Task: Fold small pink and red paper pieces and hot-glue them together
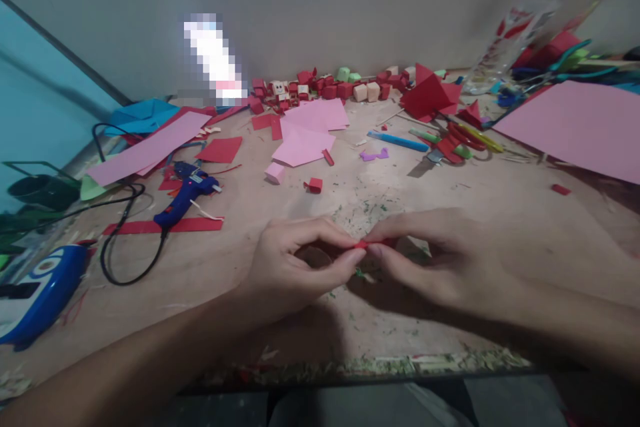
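Note:
Over the front middle of the table, my left hand and my right hand meet fingertip to fingertip. Both pinch one small red paper piece between thumb and index finger. Most of the piece is hidden by the fingers, so its full shape cannot be made out. Just beyond my left hand lies a small red paper cube with a flap sticking out. A pink paper cube sits to its left. Tiny green scraps are scattered around and beneath my fingers.
At left lie a blue glue gun with a black cord and a red paper strip. Pink sheets, a blue pen and red-handled scissors are farther back. Several small paper cubes line the wall near a clear plastic bottle.

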The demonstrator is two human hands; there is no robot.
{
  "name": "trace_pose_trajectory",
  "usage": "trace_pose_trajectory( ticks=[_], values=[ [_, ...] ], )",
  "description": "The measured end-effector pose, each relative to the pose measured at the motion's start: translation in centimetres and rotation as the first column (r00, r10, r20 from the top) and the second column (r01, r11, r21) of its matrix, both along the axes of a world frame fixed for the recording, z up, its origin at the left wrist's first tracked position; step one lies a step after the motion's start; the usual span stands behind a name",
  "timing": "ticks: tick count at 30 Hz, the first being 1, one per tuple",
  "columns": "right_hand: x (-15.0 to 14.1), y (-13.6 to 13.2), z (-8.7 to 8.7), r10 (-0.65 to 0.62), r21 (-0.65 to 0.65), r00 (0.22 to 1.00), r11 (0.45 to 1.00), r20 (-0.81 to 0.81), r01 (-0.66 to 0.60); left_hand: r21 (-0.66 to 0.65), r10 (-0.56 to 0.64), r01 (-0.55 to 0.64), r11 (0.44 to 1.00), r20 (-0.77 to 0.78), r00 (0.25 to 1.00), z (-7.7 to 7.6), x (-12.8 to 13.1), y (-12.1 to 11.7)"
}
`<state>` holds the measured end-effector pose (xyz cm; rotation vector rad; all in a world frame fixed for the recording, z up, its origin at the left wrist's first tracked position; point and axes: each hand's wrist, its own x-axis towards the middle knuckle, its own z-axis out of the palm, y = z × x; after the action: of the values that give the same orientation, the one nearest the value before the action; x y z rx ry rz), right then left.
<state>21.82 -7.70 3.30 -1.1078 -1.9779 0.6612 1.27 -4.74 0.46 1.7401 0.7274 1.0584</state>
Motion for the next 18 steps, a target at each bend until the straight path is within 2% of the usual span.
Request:
trace_pose_trajectory(
  ticks=[8, 15, 18],
  values=[
    [-0.11, -0.05, -0.07, -0.013, 0.010, 1.000, 1.000, 0.027, 0.013, 0.061, 0.007, -0.006, 0.998, -0.001, 1.000, -0.38, 0.00, -0.07],
    [0.20, -0.04, -0.35, -0.028, 0.085, 0.998, 0.996, 0.055, 0.023, 0.283, -0.038, 0.044, 0.958, -0.027, 0.999, 0.00, -0.17, 0.45],
    [0.27, -0.22, -0.16, -0.023, 0.100, 0.997, 0.995, 0.080, 0.015, 0.290, -0.066, 0.071, 0.954, -0.027, 0.997, 0.25, -0.30, 0.66]
  ],
)
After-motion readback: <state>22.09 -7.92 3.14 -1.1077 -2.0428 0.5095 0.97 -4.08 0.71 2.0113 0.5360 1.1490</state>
